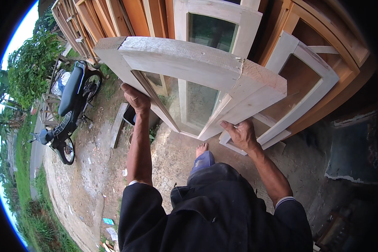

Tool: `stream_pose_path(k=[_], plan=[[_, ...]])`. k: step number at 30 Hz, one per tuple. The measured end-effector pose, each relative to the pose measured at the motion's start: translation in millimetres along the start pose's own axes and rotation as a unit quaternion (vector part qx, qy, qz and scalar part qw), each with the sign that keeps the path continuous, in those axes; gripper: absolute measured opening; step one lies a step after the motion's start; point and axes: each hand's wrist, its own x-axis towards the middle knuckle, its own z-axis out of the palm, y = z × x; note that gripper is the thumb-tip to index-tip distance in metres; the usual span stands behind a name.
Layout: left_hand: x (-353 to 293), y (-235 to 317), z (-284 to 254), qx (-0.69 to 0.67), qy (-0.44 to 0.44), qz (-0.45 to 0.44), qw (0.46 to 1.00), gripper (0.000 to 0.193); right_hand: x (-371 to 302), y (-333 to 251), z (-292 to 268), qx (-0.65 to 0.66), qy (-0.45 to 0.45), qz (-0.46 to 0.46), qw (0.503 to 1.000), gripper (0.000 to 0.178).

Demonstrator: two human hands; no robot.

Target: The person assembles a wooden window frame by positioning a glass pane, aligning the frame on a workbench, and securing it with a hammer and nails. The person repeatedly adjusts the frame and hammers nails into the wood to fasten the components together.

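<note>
A pale whitish wooden window frame [176, 59] with a glass pane [199, 103] stands upright before me, its thick top rail closest to my eyes. My left hand [137, 99] is closed round its left stile, the thumb toward the top. Lower on the right stile, my right hand [242, 133] grips the outer edge, thumb on the near face and the other fingers hidden behind the wood. My bare foot [202, 148] shows on the ground just below the frame.
Other white frames [306, 75] and brown wooden frames [134, 17] lean behind and to the right. A dark motorcycle [71, 96] is parked at left, near green bushes [33, 63]. A loose plank [119, 126] lies on the concrete, and a dark panel [353, 147] is at far right.
</note>
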Motion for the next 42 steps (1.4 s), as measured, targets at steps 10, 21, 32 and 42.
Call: stream_pose_path(k=[10, 21, 32, 42], plan=[[48, -99, 61, 0.005, -0.018, -0.064, 0.998, 0.084, 62, 45, 22, -0.049, 0.027, 0.049, 0.997, 0.022], [71, -134, 114, -0.003, -0.018, -0.091, 0.996, 0.088, 109, 67, 11, -0.075, 0.016, 0.128, 0.989, 0.032], [90, -150, 160, 0.038, -0.077, -0.099, 0.991, 0.086, 143, 98, -15, -0.044, 0.029, 0.140, 0.989, 0.045], [91, -152, 184, 0.083, -0.204, -0.060, 0.974, 0.058, 184, 73, -47, -0.242, -0.036, 0.287, 0.926, 0.054]])
